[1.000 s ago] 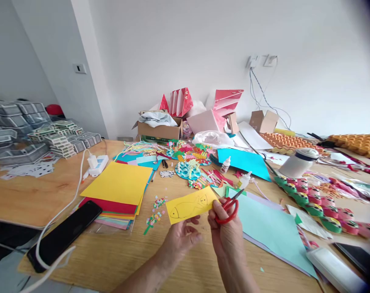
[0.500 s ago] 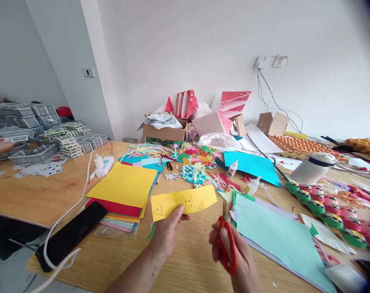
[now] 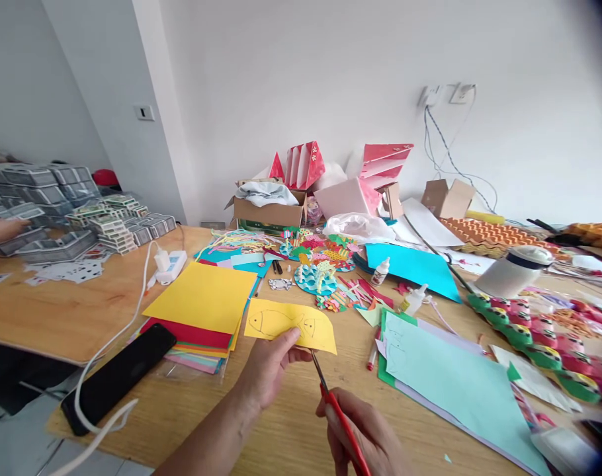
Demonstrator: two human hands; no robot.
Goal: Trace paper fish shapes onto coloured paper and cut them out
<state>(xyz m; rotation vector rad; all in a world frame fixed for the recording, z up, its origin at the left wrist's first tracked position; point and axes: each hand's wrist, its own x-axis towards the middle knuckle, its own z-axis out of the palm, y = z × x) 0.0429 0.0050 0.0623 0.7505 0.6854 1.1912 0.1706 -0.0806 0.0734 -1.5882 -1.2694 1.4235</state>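
Note:
Held in my left hand (image 3: 274, 367) is a strip of yellow paper (image 3: 276, 316) with two fish outlines drawn on it, the thumb on top and the fingers underneath. My right hand (image 3: 358, 430) grips a pair of red-handled scissors (image 3: 341, 420). The blade tips reach the paper's lower edge near my left fingertips; whether they touch it I cannot tell. The paper's right end bends downward. Behind the strip lie a small fish-shaped cutout (image 3: 280, 284) and colourful paper cutouts (image 3: 318, 279).
To the left are a stack of coloured paper (image 3: 202, 294), a black phone (image 3: 120, 377) and a white power strip (image 3: 171, 266). Light-blue sheets (image 3: 450, 377), a red-capped marker (image 3: 373, 357) and glue bottles (image 3: 414, 299) lie right. Another person's hand (image 3: 3, 233) is at the far-left card boxes.
The scissors have moved left and swung from upright to pointing at the paper's lower edge. The yellow strip has turned, its right end now lower and curled. The red-capped marker has come into view.

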